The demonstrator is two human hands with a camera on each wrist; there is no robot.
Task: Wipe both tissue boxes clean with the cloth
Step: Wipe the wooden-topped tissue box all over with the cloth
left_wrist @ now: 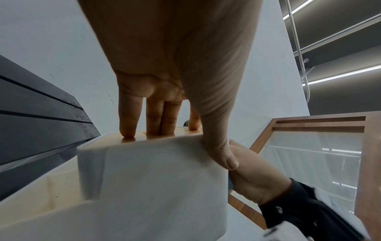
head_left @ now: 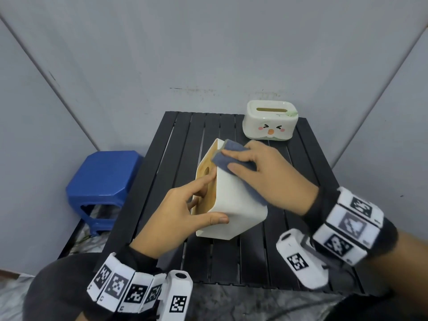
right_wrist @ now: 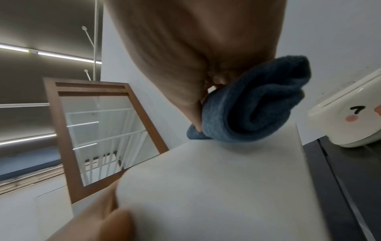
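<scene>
Left hand clamps the tipped white box mid-table, thumb on its wall, right hand presses the bunched cloth on top, face box waiting behind, and a hard shove might skid it.

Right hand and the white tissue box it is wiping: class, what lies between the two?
The folded blue cloth lies between the right hand and the white tissue box, pressed onto its upper side. The head view shows this; the right wrist view confirms it.
</scene>
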